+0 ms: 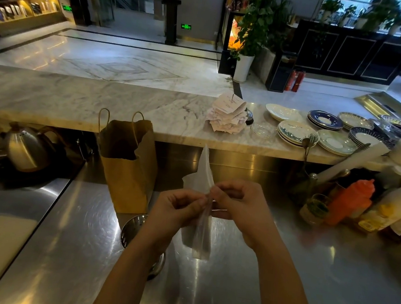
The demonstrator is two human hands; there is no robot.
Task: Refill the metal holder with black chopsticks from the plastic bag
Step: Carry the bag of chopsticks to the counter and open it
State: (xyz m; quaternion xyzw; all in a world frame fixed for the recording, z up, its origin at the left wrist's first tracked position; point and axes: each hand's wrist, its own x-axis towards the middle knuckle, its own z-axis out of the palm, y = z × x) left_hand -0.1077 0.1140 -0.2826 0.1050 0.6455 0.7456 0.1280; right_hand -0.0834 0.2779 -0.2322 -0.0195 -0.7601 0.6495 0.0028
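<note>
A clear plastic bag (204, 174) stands upright above the steel counter, its top sticking up and its lower part hanging down between my hands. My left hand (175, 207) pinches the bag at mid height from the left. My right hand (236, 202) pinches the same spot from the right, fingers curled. Whether the bag holds chopsticks cannot be made out through the blurred plastic. The metal holder (132, 229), a shiny perforated cup, stands on the counter under my left forearm, partly hidden by it.
A brown paper bag (128, 166) stands just behind the holder. A steel kettle (26, 149) sits at left. Sauce bottles (350, 201) and a small glass crowd the right. The marble ledge (75, 102) carries stacked plates (296, 132) and a receipt spike (227, 113).
</note>
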